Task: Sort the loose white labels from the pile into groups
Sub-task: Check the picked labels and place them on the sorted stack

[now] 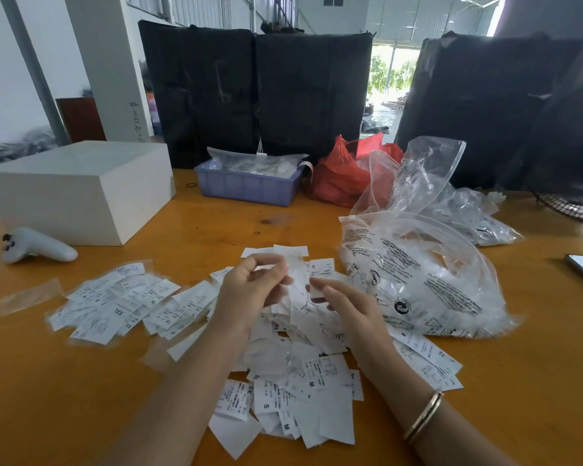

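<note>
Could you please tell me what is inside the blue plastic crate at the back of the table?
The blue plastic crate holds clear plastic bags of printed items; whatever lies beneath them is hidden.

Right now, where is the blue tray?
In the head view, the blue tray sits at the table's far edge, centre, between the white box on its left and the red bag on its right.

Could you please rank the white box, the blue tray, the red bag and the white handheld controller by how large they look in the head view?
1. White box.
2. Blue tray and red bag: they look alike, and the clear bags hide part of the red one, so no ranking.
3. White controller.
</note>
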Demonstrator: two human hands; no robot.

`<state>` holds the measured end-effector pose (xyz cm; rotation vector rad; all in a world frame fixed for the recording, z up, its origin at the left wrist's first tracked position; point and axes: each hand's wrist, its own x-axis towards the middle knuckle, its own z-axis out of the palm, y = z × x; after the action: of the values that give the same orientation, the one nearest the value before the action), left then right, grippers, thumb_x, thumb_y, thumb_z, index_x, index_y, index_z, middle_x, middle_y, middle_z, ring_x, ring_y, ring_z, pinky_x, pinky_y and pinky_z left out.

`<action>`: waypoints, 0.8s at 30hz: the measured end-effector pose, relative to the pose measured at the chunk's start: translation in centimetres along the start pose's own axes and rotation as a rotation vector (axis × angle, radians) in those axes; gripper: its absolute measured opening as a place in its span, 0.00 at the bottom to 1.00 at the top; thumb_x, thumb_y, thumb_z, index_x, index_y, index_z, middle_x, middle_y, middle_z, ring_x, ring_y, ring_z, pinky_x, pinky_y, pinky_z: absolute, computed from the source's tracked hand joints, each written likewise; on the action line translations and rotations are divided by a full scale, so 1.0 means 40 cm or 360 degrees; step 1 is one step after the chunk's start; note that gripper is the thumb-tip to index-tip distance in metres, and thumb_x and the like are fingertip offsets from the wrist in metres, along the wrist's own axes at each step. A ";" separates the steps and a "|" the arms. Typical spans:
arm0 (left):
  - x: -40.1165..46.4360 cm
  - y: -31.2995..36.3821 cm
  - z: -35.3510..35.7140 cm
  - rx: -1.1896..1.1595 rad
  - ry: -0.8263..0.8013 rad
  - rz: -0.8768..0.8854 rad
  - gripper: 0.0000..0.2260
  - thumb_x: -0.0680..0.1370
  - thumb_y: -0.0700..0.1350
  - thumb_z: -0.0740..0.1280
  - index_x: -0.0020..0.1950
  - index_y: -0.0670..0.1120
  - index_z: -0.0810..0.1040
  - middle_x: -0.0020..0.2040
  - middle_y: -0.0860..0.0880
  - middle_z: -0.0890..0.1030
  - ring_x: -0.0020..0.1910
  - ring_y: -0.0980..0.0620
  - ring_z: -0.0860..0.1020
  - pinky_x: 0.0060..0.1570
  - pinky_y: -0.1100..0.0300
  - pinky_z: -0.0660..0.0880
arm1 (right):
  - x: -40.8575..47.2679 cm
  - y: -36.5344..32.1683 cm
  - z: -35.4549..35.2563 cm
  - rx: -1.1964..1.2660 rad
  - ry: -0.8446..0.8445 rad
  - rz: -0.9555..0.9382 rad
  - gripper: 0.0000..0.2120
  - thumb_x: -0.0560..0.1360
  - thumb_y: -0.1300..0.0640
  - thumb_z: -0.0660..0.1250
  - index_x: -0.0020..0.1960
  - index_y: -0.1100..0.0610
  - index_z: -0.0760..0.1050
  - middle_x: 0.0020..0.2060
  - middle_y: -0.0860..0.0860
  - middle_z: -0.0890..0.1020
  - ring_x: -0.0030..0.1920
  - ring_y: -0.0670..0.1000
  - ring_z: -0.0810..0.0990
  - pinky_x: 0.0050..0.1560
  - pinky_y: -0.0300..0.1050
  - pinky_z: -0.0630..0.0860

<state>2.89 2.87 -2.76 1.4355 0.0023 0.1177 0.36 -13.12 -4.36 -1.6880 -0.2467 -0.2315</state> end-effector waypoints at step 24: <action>-0.003 0.004 0.001 -0.0233 -0.0125 -0.0318 0.09 0.67 0.45 0.74 0.43 0.43 0.82 0.38 0.48 0.85 0.35 0.57 0.82 0.32 0.67 0.77 | 0.010 0.008 -0.023 0.0059 0.0253 -0.0083 0.12 0.77 0.63 0.63 0.47 0.47 0.80 0.37 0.47 0.83 0.39 0.46 0.81 0.40 0.37 0.78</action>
<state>2.77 2.83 -2.59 1.2851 0.0710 -0.1011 0.81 -14.07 -4.44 -1.6184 -0.1757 -0.3961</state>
